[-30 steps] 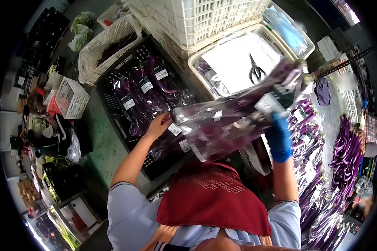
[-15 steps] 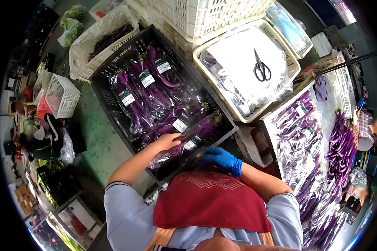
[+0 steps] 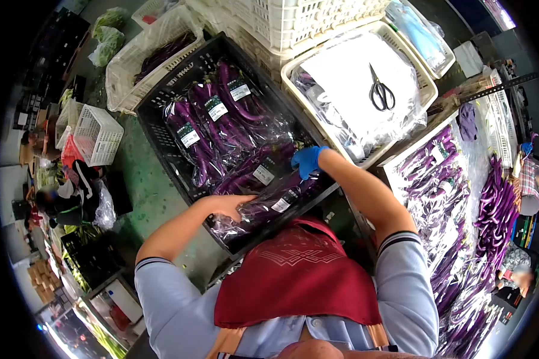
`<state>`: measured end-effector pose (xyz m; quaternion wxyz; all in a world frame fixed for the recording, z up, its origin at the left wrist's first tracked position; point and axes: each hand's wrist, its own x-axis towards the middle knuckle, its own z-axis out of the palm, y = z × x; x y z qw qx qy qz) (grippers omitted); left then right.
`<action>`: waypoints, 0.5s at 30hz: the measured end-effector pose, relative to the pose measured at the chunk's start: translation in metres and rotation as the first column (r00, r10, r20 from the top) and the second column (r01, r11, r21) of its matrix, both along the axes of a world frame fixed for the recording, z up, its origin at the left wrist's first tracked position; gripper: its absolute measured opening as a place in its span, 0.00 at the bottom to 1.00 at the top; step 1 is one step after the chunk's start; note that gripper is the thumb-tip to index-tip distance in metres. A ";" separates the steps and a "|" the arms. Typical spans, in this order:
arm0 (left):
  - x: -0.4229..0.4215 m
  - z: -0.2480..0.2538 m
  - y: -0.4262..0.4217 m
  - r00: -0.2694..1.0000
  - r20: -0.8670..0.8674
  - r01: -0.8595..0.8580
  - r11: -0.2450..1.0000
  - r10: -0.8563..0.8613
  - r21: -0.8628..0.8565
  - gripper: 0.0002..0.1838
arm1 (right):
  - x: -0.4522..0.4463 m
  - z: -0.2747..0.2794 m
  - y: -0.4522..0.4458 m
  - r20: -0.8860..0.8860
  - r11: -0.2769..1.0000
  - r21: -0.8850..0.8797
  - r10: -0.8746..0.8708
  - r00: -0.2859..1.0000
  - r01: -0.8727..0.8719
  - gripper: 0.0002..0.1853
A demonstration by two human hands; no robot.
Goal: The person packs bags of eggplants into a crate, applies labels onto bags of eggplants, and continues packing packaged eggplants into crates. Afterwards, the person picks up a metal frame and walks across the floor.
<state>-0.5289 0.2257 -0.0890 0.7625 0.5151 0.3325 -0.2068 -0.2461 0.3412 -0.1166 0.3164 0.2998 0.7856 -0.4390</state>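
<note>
A green floor (image 3: 153, 197) spreads at the left, beside a black crate (image 3: 159, 143) of bagged eggplants. Over its near side, the bare left hand (image 3: 226, 206) rests on the left end of the nearest bag (image 3: 263, 207), thumb spread from the fingers; whether they pinch the film, I cannot tell. The bag lies slantwise along the crate's near wall, its long axis running up from the left hand toward the gloved right hand (image 3: 308, 161). Those fingers curl downward at its right end, their grip unclear. Farther right, scissors (image 3: 382, 96) lie in a white basket (image 3: 435, 96).
</note>
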 end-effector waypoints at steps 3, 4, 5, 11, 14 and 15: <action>-0.017 -0.029 -0.012 0.994 0.085 -0.068 0.998 0.067 0.015 0.48 | -0.011 0.012 0.014 0.091 0.999 -0.044 0.017 0.996 -0.013 0.23; -0.001 0.011 0.008 0.991 -0.121 0.050 0.998 -0.056 -0.048 0.44 | -0.017 0.010 0.012 0.115 0.995 0.088 0.029 0.993 -0.039 0.21; -0.021 -0.055 -0.008 0.998 0.041 0.024 0.944 -0.039 0.328 0.40 | -0.022 0.009 0.007 0.139 0.974 0.217 0.036 0.990 -0.065 0.20; 0.003 -0.026 -0.007 0.954 -0.237 0.293 0.752 -0.185 0.590 0.29 | -0.011 -0.073 -0.028 0.078 0.796 0.601 0.027 0.997 -0.069 0.08; -0.002 -0.030 -0.001 0.988 -0.090 0.152 0.805 -0.123 0.573 0.28 | -0.007 -0.034 -0.050 -0.204 0.795 0.557 -0.148 0.968 0.239 0.11; -0.004 -0.036 0.000 0.990 -0.079 0.141 0.818 -0.116 0.558 0.28 | -0.017 0.026 -0.050 -0.068 0.884 0.421 -0.193 0.979 0.204 0.13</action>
